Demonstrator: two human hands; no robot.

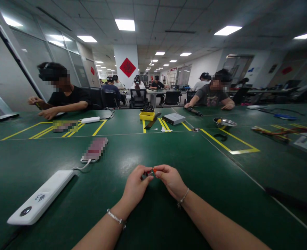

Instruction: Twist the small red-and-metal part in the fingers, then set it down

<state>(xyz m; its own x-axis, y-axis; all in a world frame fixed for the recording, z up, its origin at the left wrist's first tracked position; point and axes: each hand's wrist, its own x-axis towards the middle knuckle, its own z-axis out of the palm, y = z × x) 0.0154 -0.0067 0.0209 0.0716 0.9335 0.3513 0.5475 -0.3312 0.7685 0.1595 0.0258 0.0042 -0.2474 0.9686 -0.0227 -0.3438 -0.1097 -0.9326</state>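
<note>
My left hand (135, 184) and my right hand (173, 180) meet above the green table (111, 205), thumbs and forefingers pinched. Between my left fingertips is a small dark piece with some red and a shiny part (149, 173); its kind is too small to tell. A tiny orange piece (154, 170) shows at the fingertips of my right hand. The two pieces are very close, and I cannot tell whether they are joined. Bracelets circle both wrists.
At the left lies a white power bank (45, 196), cabled to a phone (95, 149). Farther back are a yellow bin (146, 116), a grey metal box (173, 118) and a metal bowl (227, 122). Wires (275, 132) lie at the right. Two people sit across the table.
</note>
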